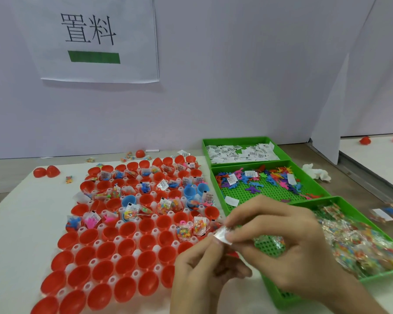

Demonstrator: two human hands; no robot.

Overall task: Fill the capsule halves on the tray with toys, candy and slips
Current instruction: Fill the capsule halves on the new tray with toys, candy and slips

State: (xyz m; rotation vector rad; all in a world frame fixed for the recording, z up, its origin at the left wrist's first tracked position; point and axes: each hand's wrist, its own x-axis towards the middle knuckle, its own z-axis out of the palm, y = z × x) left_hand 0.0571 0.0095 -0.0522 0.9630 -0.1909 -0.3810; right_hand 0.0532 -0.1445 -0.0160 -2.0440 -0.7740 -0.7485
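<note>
The left hand [197, 268] and right hand [281, 241] together pinched one thin white slip [222, 236] at the right edge of the tray [155, 247]. The job called for peeling off a single slip, then dropping it flat into a half lacking one. Glossy red halves [127, 230] on the tray's near rows sat empty. Farther rows held crinkly candy bags [200, 225] and rubbery toys [92, 220]. Green bins [247, 163] lay right of the tray.
</note>
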